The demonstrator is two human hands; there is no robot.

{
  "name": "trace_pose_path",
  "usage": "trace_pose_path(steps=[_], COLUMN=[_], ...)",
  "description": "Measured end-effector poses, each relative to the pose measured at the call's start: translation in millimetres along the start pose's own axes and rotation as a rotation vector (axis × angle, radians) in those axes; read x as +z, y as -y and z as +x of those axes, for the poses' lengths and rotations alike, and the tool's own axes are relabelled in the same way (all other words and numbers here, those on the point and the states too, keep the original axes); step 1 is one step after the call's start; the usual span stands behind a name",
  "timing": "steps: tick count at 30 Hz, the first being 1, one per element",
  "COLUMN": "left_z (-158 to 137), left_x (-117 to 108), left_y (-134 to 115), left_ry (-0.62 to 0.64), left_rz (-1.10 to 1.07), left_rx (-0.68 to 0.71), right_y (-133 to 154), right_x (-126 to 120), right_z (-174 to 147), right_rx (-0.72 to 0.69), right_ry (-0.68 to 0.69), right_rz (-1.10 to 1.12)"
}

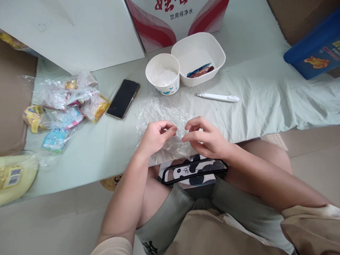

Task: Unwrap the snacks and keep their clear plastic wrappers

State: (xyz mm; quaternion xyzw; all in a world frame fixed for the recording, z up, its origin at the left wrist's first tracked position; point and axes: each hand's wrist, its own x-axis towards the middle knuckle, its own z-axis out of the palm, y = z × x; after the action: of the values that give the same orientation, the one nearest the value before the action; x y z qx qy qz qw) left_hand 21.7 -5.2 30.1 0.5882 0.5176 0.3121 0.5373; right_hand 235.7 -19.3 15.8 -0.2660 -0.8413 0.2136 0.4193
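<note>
Thumb and fingers of my left hand (156, 136) are pinched together over a crumpled sheet of clear plastic film (170, 110); what lies in the pinch is too small to make out. Close by on the right, my right hand (205, 137) has its fingers loosely curled and apart, with nothing visible in them. The film spreads on the cloth under and beyond both hands. Behind it stands a white paper cup (166, 86) with clear plastic inside. Touching the cup is a white rectangular bowl (183, 78) holding a small red and blue packet (201, 72).
A white utility knife (219, 97) with its tip showing lies right of the cup. To the left are a phone (123, 99) and a heap of wrappers (66, 102). Boxes (180, 24) stand behind; a blue container (316, 49) is at right.
</note>
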Motion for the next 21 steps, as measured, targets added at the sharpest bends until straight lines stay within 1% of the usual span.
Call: trace_pose_path(steps=[3, 6, 10, 12, 14, 16, 18, 19, 21], left_z=[0.3, 0.4, 0.3, 0.5, 1.1, 1.9, 2.7, 3.0, 2.9], left_x=[0.2, 1.2, 1.3, 0.4, -0.7, -0.9, 0.2, 1.2, 3.8], left_y=[-1.3, -2.6, -0.9, 2.2, 5.9, 8.8, 10.1, 10.0, 8.6], left_ry=[-0.001, -0.006, -0.033, -0.086, -0.176, -0.258, -0.302, -0.31, -0.313], left_rz=[0.016, 0.026, 0.027, 0.011, -0.034, -0.092, -0.133, -0.142, -0.143], left_rx=[0.024, 0.034, 0.024, 0.029, 0.033, 0.046, 0.078, 0.1, 0.148], right_y=[-2.5, -4.0, -2.1, 0.4, 3.3, 5.9, 7.6, 8.2, 8.6], right_x=[1.0, 0.3, -2.9, -5.0, -6.6, -6.5, -4.3, -2.5, 1.8], right_z=[-2.0, -1.9, 2.6, 5.7, 8.0, 9.0, 8.7, 8.2, 7.2], right_rx=[-0.07, -0.053, 0.071, 0.157, 0.229, 0.254, 0.269, 0.295, 0.403], right_ry=[0.044, 0.042, -0.08, -0.157, -0.207, -0.205, -0.17, -0.148, -0.101], right_rz=[-0.045, -0.007, 0.031, 0.025, 0.023, 0.045, 0.09, 0.115, 0.16])
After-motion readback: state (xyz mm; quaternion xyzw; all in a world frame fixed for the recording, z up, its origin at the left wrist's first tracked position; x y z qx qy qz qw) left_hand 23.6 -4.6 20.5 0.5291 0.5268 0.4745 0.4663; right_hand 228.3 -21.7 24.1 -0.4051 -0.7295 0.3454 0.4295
